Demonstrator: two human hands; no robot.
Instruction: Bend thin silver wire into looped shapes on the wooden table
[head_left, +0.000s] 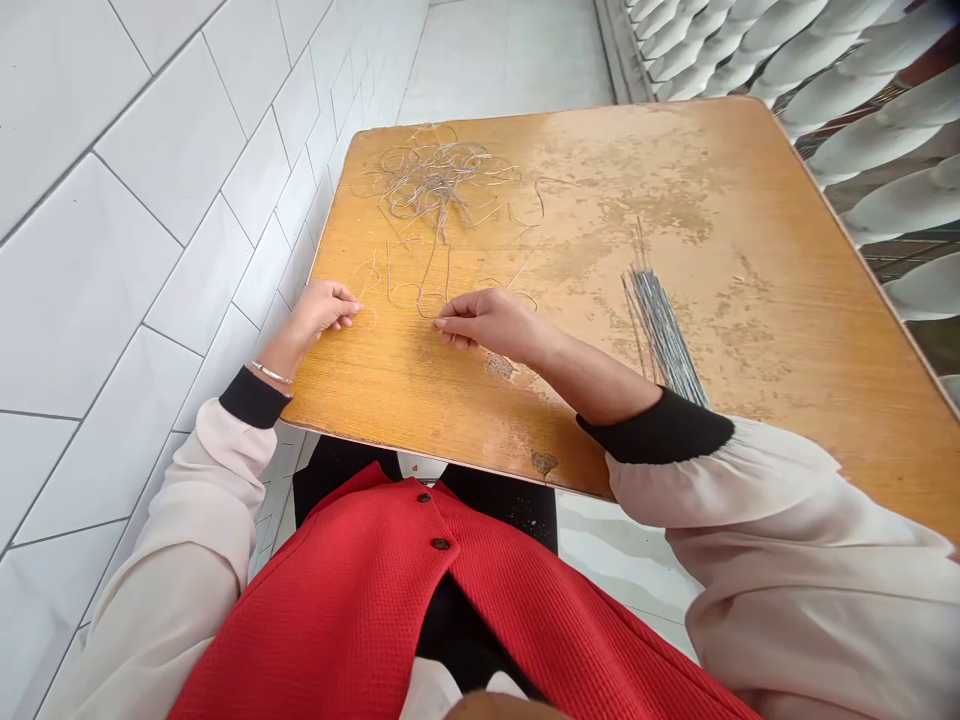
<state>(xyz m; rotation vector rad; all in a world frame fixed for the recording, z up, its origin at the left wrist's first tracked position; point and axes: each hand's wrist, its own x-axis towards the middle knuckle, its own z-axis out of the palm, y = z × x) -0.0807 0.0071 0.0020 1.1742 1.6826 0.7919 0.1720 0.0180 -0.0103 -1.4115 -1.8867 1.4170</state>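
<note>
At the left side of the wooden table, my left hand (pixel 328 308) is closed in a pinch. A thin, pale curled wire (pixel 373 268) runs up from its fingertips. My right hand (pixel 491 322) is also pinched shut, low over the table; whatever lies between its thumb and forefinger is too fine to make out. Just beyond its fingertips, a bent wire (pixel 448 275) with loops lies on the wood. Farther back sits a tangled heap of thin curled wires (pixel 435 180). To the right of my right hand rests a bundle of straight grey wires (pixel 667 330), partly behind my sleeve.
The wooden table (pixel 817 350) has a worn, peeling top. White tiled wall (pixel 172 240) runs close along its left side. A white balustrade (pixel 855 150) stands along the right. A few loose wire pieces (pixel 536 205) lie beside the heap.
</note>
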